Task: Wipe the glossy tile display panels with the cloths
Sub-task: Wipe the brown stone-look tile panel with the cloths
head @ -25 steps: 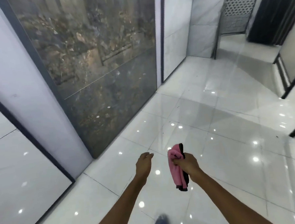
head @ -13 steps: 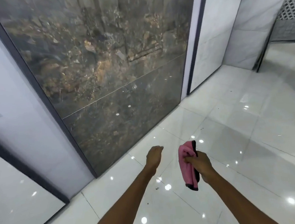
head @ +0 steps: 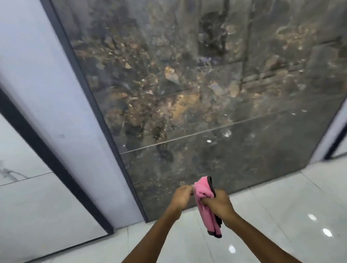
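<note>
2 bare forearms reach forward from the bottom of the view over a glossy white floor [head: 300, 204]. The right hand [head: 217, 204] is curled into a fist around the middle of a pink cloth [head: 205, 193] with a dark edge. The cloth's long axis runs up and down: a short bunch stands above the fist, and a longer tail hangs below it. The left hand [head: 181, 196] sits just left of the cloth, fingertips at its upper bunch; whether they pinch the fabric or only touch it I cannot tell (motion blur softens that spot).

Straight beyond the cloth, and apart from it, stands the dark marbled panel [head: 206, 86], brown and gold in pattern, with 1 thin horizontal seam across its lower part. The cloth lines up with the panel's lower edge, left of its centre. The right hand looks to be the nearer one for carrying the cloth forward and up onto the glossy face. A pale grey strip [head: 45, 90] lies left of the cloth, and a white veined panel [head: 14, 166] further left.
</note>
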Demonstrator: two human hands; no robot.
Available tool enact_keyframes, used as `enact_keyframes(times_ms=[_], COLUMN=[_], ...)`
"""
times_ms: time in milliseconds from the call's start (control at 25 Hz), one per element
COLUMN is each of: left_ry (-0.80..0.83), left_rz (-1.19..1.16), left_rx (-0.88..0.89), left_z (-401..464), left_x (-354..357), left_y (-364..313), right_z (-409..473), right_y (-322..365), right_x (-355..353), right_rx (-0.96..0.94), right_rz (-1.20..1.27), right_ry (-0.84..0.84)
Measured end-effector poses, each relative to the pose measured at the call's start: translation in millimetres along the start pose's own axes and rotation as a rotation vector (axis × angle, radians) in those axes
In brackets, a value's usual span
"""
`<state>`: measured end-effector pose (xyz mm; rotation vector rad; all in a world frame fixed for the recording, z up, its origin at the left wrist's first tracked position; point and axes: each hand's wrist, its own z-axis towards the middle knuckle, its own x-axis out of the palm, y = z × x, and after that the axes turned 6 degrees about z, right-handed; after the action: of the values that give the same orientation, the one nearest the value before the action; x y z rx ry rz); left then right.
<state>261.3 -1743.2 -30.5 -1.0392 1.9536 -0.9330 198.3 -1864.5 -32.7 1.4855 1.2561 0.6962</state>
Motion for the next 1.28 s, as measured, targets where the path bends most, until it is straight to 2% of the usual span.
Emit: enact_keyframes(times_ms=[120, 280, 360, 440, 600, 680, 800, 880, 960, 1000, 1120, 1280], left_ry=[-0.117, -0.292, -0.265, -0.165, -0.019, 0.121, 0.367, 0.408, 0.302, 0.230, 0.071, -0.105], left_rz=[-0.203, -0.349, -0.384, -0.378, -0.275, -0.163, -0.205, -0.253, -0.311, -0.361, -0.421, -0.328], left_rx=[-0.105, -0.077, -0.031, 0.026, -0.018, -0.044, -0.030, -0.002, -0.016, -0.020, 0.015, 0.142], left_z=[34, 69, 86, 97, 114, 122, 129, 137, 150, 158, 165, 165], left_x=[-28, -81, -116, -151, -223, -268, -298, -289, -274, -270, -270, -275], left_y=[-20, -23, -22, -23, -18, -12, -16, -25, -23, -18, -5, 2], right_z=[58, 100, 119, 136, 185, 205, 228, 236, 240, 238, 221, 232], right_y=[25, 49, 66, 83, 96, 123, 166, 173, 154, 141, 114, 107], right_x=[25, 75, 99, 117, 140, 141, 135, 141, 151, 156, 169, 183], right_rx=[-0.184, -0.337, -0.315, -0.257, -0.222, -0.120, 0.087, 0.223, 0.310, 0.328, 0.319, 0.095], right_rz=[-0.148, -0.231, -0.119, -0.011, -0.073, -0.098, 0.063, 0.316, 0.657, 0.725, 0.590, 0.336], right_ry=[0.175, 0.413, 0.509, 0.582, 0.488, 0.485, 0.552, 0.523, 0.414, 0.386, 0.467, 0.213])
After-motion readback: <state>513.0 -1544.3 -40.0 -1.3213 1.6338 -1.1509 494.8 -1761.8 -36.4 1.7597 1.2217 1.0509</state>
